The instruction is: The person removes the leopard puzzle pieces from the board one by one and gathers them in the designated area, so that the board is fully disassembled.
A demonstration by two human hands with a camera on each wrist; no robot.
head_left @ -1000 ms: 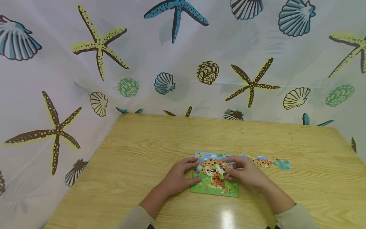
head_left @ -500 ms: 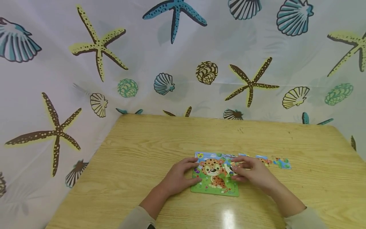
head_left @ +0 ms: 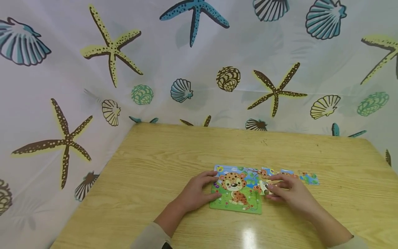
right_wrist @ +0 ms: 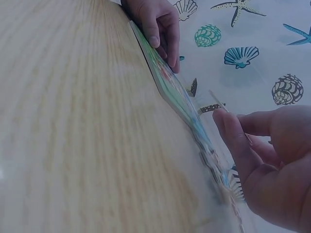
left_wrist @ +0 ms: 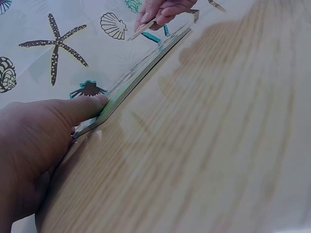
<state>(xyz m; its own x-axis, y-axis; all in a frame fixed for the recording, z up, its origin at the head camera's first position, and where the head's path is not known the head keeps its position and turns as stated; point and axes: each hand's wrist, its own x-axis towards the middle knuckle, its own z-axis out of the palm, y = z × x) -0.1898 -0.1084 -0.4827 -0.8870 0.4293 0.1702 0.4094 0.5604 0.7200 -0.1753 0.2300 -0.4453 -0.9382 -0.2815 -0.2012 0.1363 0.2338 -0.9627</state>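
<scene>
A leopard jigsaw puzzle board (head_left: pixel 221 203) with a green and blue scene lies flat on the table. My left hand (head_left: pixel 197 189) rests at its left edge, fingertips and extended thumb touching it; in the left wrist view the thumb (left_wrist: pixel 85 108) presses on the rim. Just off the board's right side, my right hand (head_left: pixel 292 193) pinches a white and orange puzzle piece (head_left: pixel 263 187) between thumb and fingers. Seen edge-on in the right wrist view, that thin piece (right_wrist: pixel 218 100) is raised above the board. Part of it is hidden by the fingers.
Several loose puzzle pieces (head_left: pixel 310 178) with blue, green and orange print lie in a row right of the board, partly behind the right hand. The wooden table (head_left: pixel 155 155) ends at a white cloth (head_left: pixel 199 69) printed with shells and starfish.
My right hand has moved right with the pinched puzzle piece, from over the leopard picture to beyond the board's right edge. The left hand has stayed at the board's left edge.
</scene>
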